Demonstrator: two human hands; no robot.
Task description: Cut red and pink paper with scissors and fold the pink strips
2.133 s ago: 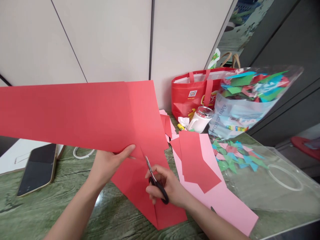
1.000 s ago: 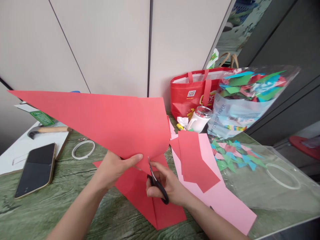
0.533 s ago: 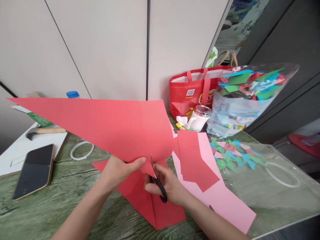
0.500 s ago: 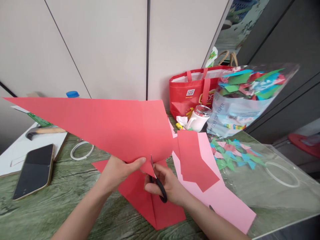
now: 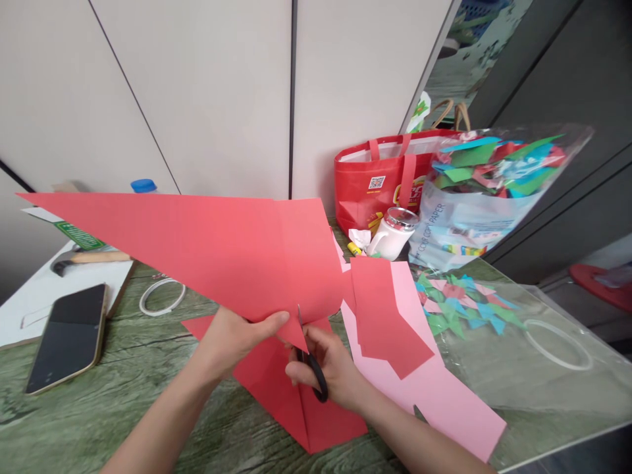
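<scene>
My left hand (image 5: 232, 339) pinches the lower edge of a large red paper sheet (image 5: 217, 247) and holds it up above the green table (image 5: 99, 415). My right hand (image 5: 328, 365) is closed round black-handled scissors (image 5: 309, 352), whose blades point up into the sheet's lower edge right next to my left thumb. More red paper (image 5: 296, 401) lies flat on the table under both hands. To the right lie pink sheets (image 5: 444, 395) with a red piece (image 5: 385, 316) on top.
A phone (image 5: 66, 336) lies at the left by a white board with a hammer (image 5: 83, 258) and a white ring (image 5: 158, 296). A red bag (image 5: 380, 181), a jar (image 5: 395, 234) and a clear bag of coloured paper pieces (image 5: 484, 191) stand at the back right.
The raised red sheet has tilted and swung, its left end now tapering to a point. Both hands have shifted slightly right with the scissors at the sheet's edge.
</scene>
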